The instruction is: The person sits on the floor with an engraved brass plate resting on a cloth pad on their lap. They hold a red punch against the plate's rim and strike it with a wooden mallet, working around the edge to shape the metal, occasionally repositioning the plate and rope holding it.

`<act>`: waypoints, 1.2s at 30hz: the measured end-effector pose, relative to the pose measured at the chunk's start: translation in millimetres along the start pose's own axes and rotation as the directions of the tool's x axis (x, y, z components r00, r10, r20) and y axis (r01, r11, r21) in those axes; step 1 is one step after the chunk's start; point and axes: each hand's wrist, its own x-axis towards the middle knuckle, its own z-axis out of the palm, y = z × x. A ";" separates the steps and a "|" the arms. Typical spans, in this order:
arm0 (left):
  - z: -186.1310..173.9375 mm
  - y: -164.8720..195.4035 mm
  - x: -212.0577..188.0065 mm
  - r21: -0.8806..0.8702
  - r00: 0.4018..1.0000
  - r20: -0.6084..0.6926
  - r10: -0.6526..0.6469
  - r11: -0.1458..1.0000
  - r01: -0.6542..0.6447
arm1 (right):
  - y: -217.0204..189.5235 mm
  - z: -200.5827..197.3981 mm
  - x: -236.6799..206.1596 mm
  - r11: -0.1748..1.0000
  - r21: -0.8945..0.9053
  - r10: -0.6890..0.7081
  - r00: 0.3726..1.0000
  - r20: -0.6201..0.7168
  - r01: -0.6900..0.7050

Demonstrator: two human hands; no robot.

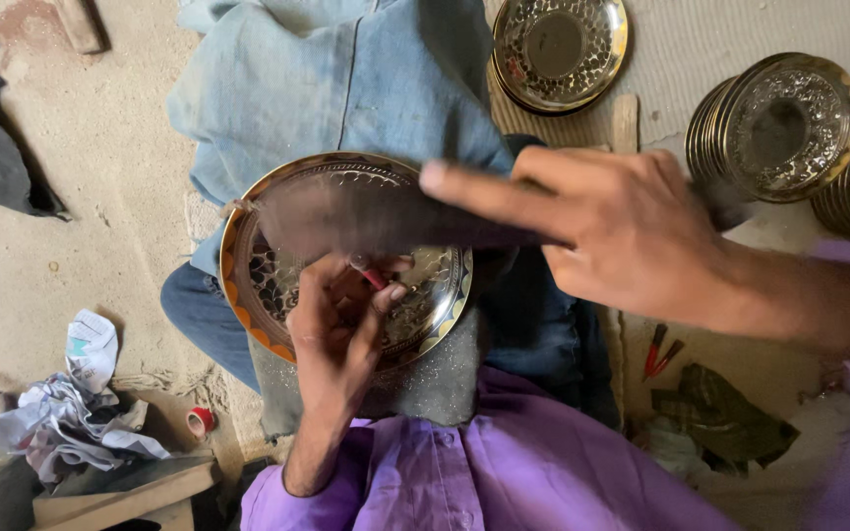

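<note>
An engraved round brass plate (277, 211) rests on my lap over blue denim cloth. My left hand (332, 334) lies on the plate's lower part and pinches a small red-tipped tool (375, 279) against the metal. My right hand (602, 221) hovers above the plate's right side, gripping a dark tool whose long blurred shape (366, 211) sweeps across the plate; the index finger points left.
Another engraved plate (558, 44) lies at the top. Stacks of similar plates (779, 123) stand at the right. Crumpled paper (76, 408) and a red tape roll (200, 421) sit lower left. Red-handled tools (659, 349) lie at the right on the floor.
</note>
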 end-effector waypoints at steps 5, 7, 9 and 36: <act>1.4 0.3 -0.1 -0.005 1.000 0.006 0.025 1.000 -0.025 | -4.6 -14.5 6.4 0.989 -0.148 0.055 0.970 0.236 -0.020; 1.3 1.4 -0.1 0.012 1.000 0.007 0.019 1.000 -0.020 | -4.2 -17.5 7.5 0.987 -0.157 0.054 0.975 0.215 -0.020; 2.3 2.0 0.2 0.018 1.000 0.001 0.013 1.000 -0.013 | -3.7 -18.8 7.2 0.988 -0.152 0.036 0.984 0.173 -0.009; 2.1 -7.7 -2.9 0.153 0.999 -0.028 0.036 0.988 -0.032 | 11.4 20.0 -1.5 0.998 0.064 0.024 0.991 -0.130 -0.016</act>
